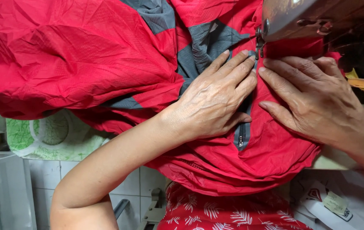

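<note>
The left hand (216, 100) and right hand (314, 98) are pressing flat, fingers spread, on the crumpled red and grey nylon jacket (75, 55), flanking its grey zipper (242, 134) under the metal sewing machine head (309, 19). Stitching seems underway; feeding demands steady, even tension.

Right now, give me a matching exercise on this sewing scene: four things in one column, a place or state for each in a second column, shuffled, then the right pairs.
Things
1. left hand
2. right hand
3. grey zipper
4. sewing machine head

Places or states
A. top right, above the fabric
B. flat on the red jacket, left of the seam
C. running down between the two hands
D. flat on the fabric, right of the seam

Pairs: 1-B, 2-D, 3-C, 4-A
</note>
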